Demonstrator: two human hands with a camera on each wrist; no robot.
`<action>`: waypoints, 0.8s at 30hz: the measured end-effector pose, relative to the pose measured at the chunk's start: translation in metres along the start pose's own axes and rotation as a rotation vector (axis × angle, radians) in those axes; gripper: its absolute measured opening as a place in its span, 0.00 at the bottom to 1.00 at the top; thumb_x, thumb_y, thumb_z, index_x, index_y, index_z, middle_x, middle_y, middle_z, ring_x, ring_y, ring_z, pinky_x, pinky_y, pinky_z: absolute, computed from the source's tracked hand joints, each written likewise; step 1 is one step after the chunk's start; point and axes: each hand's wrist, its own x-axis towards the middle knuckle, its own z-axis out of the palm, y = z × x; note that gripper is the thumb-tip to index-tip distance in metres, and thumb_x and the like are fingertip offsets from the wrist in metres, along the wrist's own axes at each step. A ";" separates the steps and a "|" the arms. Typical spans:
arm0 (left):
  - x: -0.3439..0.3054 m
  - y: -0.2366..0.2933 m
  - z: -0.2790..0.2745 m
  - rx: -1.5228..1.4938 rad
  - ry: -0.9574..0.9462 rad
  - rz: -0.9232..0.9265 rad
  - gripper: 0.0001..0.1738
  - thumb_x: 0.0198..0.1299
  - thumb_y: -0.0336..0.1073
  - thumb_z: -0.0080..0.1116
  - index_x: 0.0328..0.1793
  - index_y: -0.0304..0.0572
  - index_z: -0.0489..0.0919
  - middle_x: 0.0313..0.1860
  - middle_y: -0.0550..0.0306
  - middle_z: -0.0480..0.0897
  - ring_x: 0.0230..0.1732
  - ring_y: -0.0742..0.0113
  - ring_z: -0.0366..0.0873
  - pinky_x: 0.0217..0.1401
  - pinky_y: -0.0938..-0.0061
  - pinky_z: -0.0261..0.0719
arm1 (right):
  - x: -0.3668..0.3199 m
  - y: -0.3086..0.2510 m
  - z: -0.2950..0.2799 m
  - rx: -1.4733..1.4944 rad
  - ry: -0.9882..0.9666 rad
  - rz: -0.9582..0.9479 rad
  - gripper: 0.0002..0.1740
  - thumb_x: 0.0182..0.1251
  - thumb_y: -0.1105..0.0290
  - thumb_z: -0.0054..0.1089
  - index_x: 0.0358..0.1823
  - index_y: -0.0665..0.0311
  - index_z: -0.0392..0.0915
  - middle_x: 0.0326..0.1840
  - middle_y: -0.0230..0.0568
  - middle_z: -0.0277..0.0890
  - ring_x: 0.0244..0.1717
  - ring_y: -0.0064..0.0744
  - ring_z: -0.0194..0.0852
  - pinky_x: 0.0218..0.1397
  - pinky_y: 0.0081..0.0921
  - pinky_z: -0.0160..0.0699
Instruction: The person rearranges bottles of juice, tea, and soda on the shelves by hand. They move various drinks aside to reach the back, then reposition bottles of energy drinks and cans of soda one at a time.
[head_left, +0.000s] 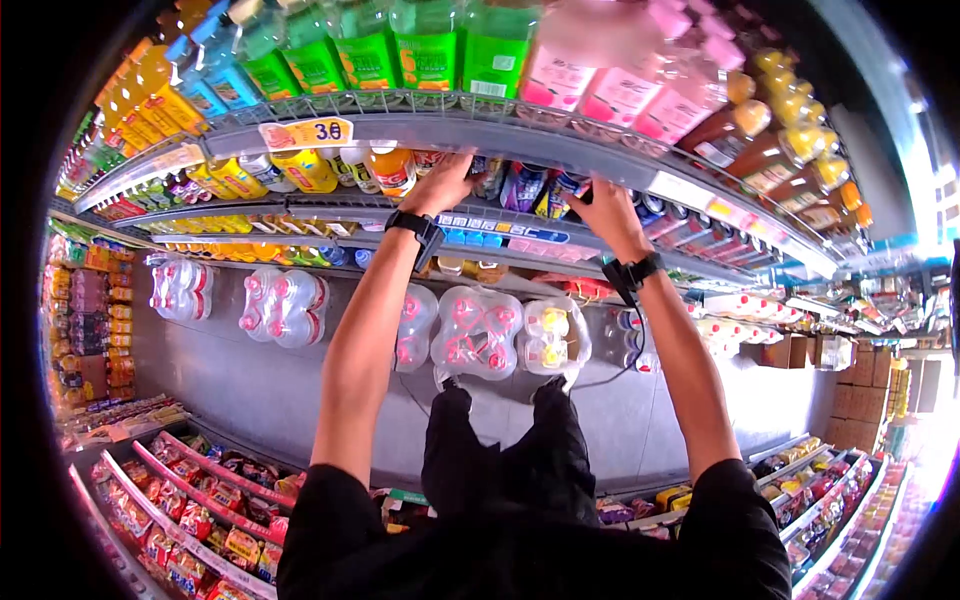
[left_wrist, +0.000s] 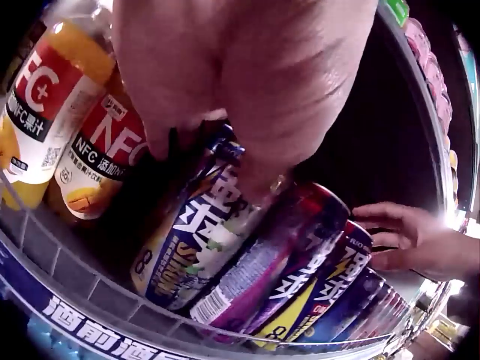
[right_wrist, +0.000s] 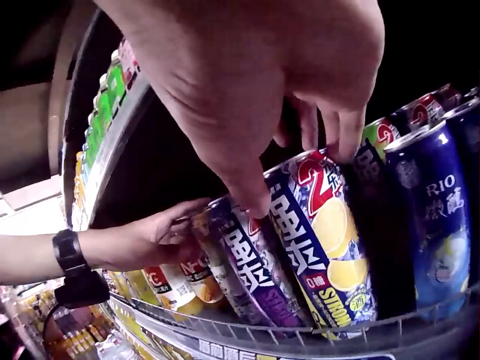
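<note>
My left hand [head_left: 441, 188] reaches into a drinks shelf under a higher one. In the left wrist view it holds a white-and-blue drink can [left_wrist: 196, 236] near its top, thumb to one side and fingers partly hidden behind. Beside that can leans a purple can [left_wrist: 266, 259]. My right hand [head_left: 612, 218] pinches a lemon drink can [right_wrist: 326, 244] by the top, thumb on the left of the rim and fingertips on the right. The lemon can stands right next to the purple one, behind the wire rail [right_wrist: 390, 324].
Orange juice bottles [left_wrist: 56, 97] stand left of the cans, and a blue RIO can [right_wrist: 431, 217] to the right. The upper shelf edge [head_left: 400, 130] runs close over both hands. Wrapped bottle packs [head_left: 477, 335] sit on the floor by the feet.
</note>
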 end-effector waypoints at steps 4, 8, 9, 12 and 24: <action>0.001 -0.018 0.018 -0.048 0.047 -0.003 0.31 0.66 0.45 0.68 0.65 0.34 0.67 0.56 0.29 0.80 0.59 0.30 0.77 0.58 0.49 0.76 | 0.003 0.013 0.018 0.051 0.078 -0.020 0.31 0.60 0.52 0.77 0.54 0.69 0.78 0.36 0.51 0.83 0.36 0.49 0.82 0.43 0.41 0.82; -0.004 -0.023 0.048 -0.300 0.297 0.021 0.40 0.64 0.47 0.72 0.73 0.33 0.65 0.59 0.43 0.80 0.58 0.54 0.80 0.62 0.63 0.77 | -0.003 0.014 0.029 0.104 0.181 -0.022 0.33 0.57 0.59 0.79 0.60 0.66 0.76 0.38 0.47 0.80 0.47 0.53 0.77 0.57 0.46 0.77; -0.003 -0.032 0.055 -0.341 0.222 -0.045 0.47 0.58 0.51 0.76 0.76 0.34 0.65 0.69 0.37 0.75 0.69 0.46 0.75 0.69 0.60 0.73 | -0.002 0.015 0.032 0.061 0.254 -0.098 0.33 0.57 0.60 0.79 0.61 0.66 0.76 0.36 0.46 0.80 0.48 0.53 0.76 0.57 0.45 0.77; -0.009 -0.025 0.056 -0.292 0.270 -0.063 0.43 0.62 0.56 0.71 0.72 0.32 0.68 0.61 0.39 0.81 0.63 0.46 0.81 0.66 0.59 0.76 | -0.011 0.017 0.048 0.049 0.357 -0.088 0.43 0.56 0.61 0.80 0.68 0.72 0.68 0.54 0.58 0.76 0.56 0.59 0.75 0.60 0.46 0.75; -0.027 -0.010 0.086 -0.125 0.377 -0.081 0.46 0.60 0.53 0.73 0.73 0.35 0.61 0.55 0.38 0.85 0.55 0.41 0.86 0.56 0.56 0.85 | -0.049 0.016 0.127 0.191 0.624 0.172 0.47 0.55 0.68 0.82 0.72 0.72 0.62 0.61 0.54 0.74 0.54 0.44 0.80 0.54 0.34 0.84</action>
